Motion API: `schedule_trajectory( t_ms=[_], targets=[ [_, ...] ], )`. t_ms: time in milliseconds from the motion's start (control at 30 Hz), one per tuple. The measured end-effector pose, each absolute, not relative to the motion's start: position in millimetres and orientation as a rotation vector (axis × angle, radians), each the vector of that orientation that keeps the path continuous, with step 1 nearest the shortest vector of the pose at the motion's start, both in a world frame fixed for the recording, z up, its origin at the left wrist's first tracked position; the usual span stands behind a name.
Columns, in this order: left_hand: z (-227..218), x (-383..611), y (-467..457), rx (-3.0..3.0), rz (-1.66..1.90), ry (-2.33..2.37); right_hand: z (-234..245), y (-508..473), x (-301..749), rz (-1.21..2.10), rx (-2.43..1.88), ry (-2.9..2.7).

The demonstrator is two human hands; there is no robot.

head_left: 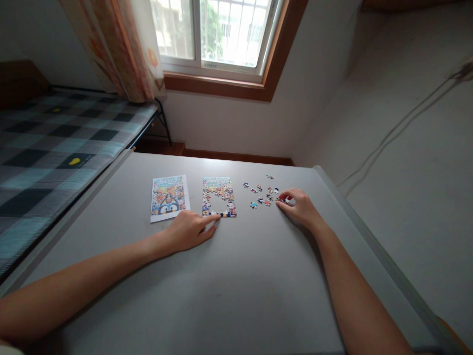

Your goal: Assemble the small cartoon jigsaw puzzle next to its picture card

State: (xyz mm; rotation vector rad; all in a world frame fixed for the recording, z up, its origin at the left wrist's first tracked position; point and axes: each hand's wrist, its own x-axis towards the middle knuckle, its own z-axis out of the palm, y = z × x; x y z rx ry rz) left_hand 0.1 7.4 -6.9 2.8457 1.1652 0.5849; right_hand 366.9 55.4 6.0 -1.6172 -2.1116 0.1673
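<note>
A partly assembled jigsaw puzzle (217, 183) lies on the grey table, with a bare gap in its lower middle. My left hand (187, 230) rests at its lower edge, index finger stretched out and touching the bottom row. To the right, several loose puzzle pieces (260, 200) are scattered flat. At their right edge, my right hand (301, 208) has thumb and index finger closed around a puzzle piece (284, 200), which the fingers partly cover. Left of the puzzle is a printed picture sheet (168, 195) with the word "Bluey" and a blue cartoon dog; my left hand is close to its lower right corner.
The grey table (221, 291) has raised side edges. Beyond its left side is a bed with a checked mattress (92, 133). A curtain (118, 44) and a barred window (232, 34) are at the back. A cable (399, 123) hangs on the right wall.
</note>
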Motion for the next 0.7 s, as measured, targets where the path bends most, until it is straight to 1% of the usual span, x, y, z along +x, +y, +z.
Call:
schedule_trajectory(
  t_ms=[700],
  targets=[
    [-6.5, -0.4, 7.4, 2.842, 0.546, 1.179, 4.8, 55.6, 367.5, 0.204, -1.622, -2.11]
  ],
)
